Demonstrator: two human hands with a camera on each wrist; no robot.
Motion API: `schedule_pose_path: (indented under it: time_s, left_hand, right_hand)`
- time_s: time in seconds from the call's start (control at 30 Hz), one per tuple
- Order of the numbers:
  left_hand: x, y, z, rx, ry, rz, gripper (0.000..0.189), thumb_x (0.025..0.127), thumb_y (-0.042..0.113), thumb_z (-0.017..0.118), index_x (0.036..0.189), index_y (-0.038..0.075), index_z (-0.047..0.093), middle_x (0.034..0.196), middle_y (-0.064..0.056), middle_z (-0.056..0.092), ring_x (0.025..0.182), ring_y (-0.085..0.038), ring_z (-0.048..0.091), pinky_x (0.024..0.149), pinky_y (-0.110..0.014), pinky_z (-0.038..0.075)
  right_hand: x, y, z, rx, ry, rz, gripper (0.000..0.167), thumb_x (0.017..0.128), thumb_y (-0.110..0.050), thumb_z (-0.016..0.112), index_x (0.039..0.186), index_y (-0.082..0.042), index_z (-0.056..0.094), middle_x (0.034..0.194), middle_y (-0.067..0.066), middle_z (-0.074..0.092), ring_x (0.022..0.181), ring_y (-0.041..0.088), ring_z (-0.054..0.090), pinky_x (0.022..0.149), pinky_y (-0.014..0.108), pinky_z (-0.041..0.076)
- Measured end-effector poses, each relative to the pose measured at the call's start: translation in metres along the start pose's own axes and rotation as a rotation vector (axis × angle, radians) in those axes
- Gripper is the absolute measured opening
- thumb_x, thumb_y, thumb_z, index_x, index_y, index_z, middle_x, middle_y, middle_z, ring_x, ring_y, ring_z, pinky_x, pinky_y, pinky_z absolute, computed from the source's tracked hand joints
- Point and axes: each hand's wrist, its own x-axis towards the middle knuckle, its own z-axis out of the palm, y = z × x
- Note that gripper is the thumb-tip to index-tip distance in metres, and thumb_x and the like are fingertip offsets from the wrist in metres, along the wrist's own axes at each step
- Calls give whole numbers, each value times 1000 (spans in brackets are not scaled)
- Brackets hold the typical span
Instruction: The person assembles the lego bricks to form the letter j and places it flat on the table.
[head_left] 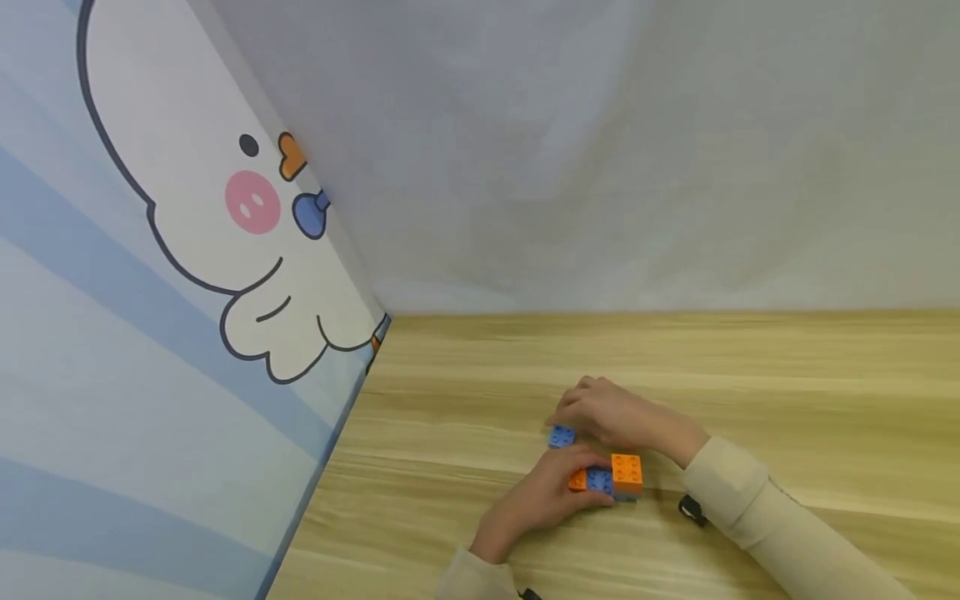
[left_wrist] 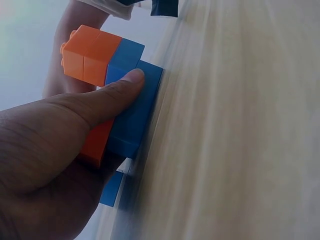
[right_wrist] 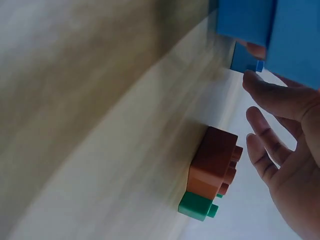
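A build of orange and blue toy bricks (head_left: 600, 480) stands on the table, with a raised orange brick (head_left: 626, 470) at its right end. My left hand (head_left: 546, 493) grips this build, the thumb (left_wrist: 117, 95) pressed along its near blue side and the other fingers behind, mostly hidden. Just beyond it lies a small blue brick (head_left: 562, 436), studs up. My right hand (head_left: 611, 414) reaches over from the right, thumb and a fingertip right at the blue brick; I cannot tell whether they pinch it. Its other fingers (right_wrist: 265, 132) hang loosely bent.
In the right wrist view, reddish-orange bricks (right_wrist: 212, 155) and a green brick (right_wrist: 195, 205) stand on the table. A small black object (head_left: 692, 510) is by the right sleeve. A cartoon-printed panel (head_left: 187, 375) borders the wooden table (head_left: 825, 375) at left; a pale curtain (head_left: 600, 167) hangs behind.
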Motion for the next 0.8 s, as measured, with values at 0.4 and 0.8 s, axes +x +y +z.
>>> schedule_pose_path:
  time_s: [0.4, 0.8]
  left_hand:
    - [2, -1, 5, -9, -5, 5, 36, 96, 31, 71, 127, 13, 67, 132, -1, 68, 119, -7, 62, 105, -20, 48]
    - [1, -1, 3, -36, 5, -8, 37, 95, 28, 73, 128, 13, 66, 132, -1, 68, 119, -7, 62, 106, -20, 48]
  right_hand:
    - [-3, 2, 3, 4, -14, 26, 25, 98, -13, 68, 121, -22, 75, 121, -4, 74, 110, 22, 61, 96, 45, 49]
    - [-11, 2, -10, 61, 42, 68, 28, 92, -13, 75, 121, -12, 74, 117, -1, 76, 107, 22, 63, 94, 45, 52]
